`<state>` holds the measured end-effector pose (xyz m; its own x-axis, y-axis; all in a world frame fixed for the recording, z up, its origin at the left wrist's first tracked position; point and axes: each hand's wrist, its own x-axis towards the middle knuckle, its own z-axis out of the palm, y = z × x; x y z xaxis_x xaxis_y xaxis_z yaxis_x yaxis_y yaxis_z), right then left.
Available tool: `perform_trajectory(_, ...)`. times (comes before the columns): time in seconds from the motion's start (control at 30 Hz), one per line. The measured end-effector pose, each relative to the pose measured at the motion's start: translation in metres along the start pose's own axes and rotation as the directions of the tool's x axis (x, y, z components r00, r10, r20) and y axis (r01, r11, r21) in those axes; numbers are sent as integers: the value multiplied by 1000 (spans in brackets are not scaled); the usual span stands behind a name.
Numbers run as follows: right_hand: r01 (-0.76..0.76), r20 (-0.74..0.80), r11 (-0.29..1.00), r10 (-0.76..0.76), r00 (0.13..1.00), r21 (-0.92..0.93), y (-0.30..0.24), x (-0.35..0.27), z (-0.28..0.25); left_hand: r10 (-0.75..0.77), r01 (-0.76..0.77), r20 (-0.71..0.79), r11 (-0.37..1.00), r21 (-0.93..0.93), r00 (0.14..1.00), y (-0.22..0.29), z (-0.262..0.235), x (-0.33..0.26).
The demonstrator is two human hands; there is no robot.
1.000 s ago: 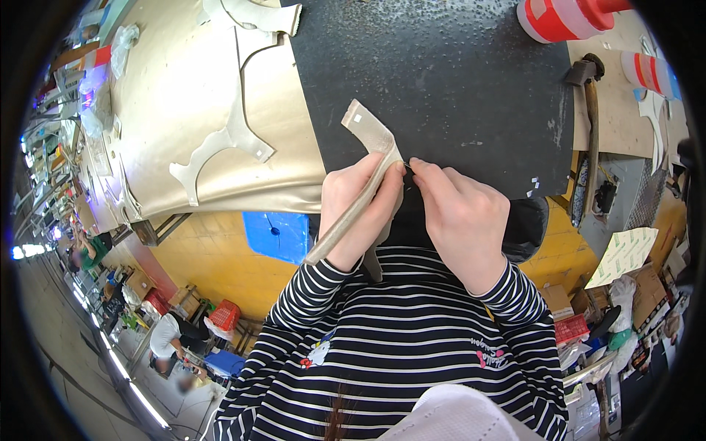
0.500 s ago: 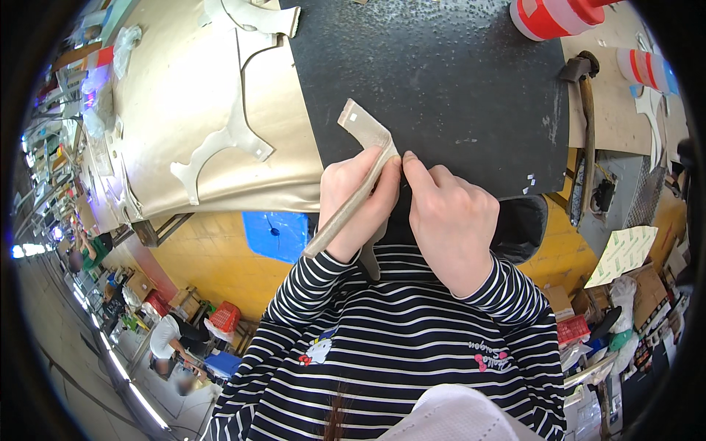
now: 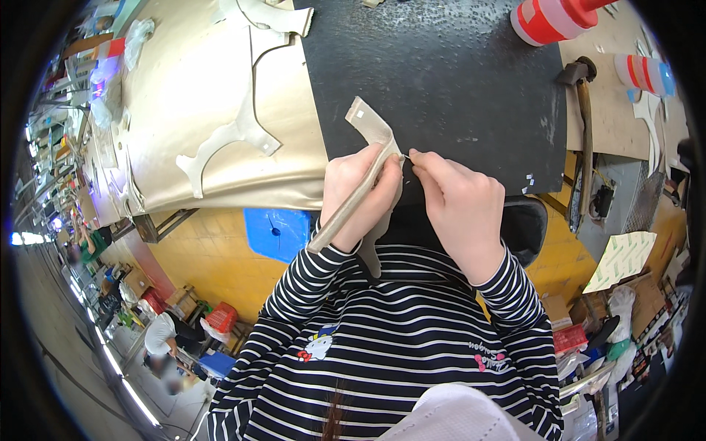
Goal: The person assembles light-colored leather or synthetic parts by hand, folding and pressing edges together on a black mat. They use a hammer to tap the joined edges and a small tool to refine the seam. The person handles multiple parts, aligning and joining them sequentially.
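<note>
Yellow floor (image 3: 213, 257), black worktable mat (image 3: 441, 81), blue bin (image 3: 276, 231)

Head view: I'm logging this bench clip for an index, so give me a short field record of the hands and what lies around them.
left hand: grips a curved beige leather strip, fingers wrapped around it
right hand: fingertips pinch at the strip's edge, beside the left thumb
work surface: black mat, the strip's upper end lies over it
left of mat: beige leather sheet with a cut-out piece lying on it
right of mat: hammer
top edge: red and white bottle
clothing: striped sleeves
</note>
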<state>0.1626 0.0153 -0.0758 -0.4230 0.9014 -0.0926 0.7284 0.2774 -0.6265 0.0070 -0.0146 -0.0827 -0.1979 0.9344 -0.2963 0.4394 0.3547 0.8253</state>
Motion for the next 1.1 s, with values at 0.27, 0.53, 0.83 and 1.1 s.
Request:
perform_trajectory(0.27, 25, 11, 1000, -24, 1000, -18, 0, 3, -3, 59, -59, -39, 998, -2, 997, -4, 4, -1)
perform_trajectory(0.53, 139, 8, 909, -148, 989, -393, -18, 1, 2, 83, -83, -3, 997, 4, 997, -4, -2, 0)
perform_trajectory(0.83, 82, 32, 968, -77, 997, -239, -10, 3, -2, -219, 249, 141, 934, -255, 966, -6, -36, -8)
perform_trajectory(1.1, 94, 2, 982, -96, 995, 164, -6, 8, 6, -53, 54, 13, 998, -34, 998, -13, -26, -6)
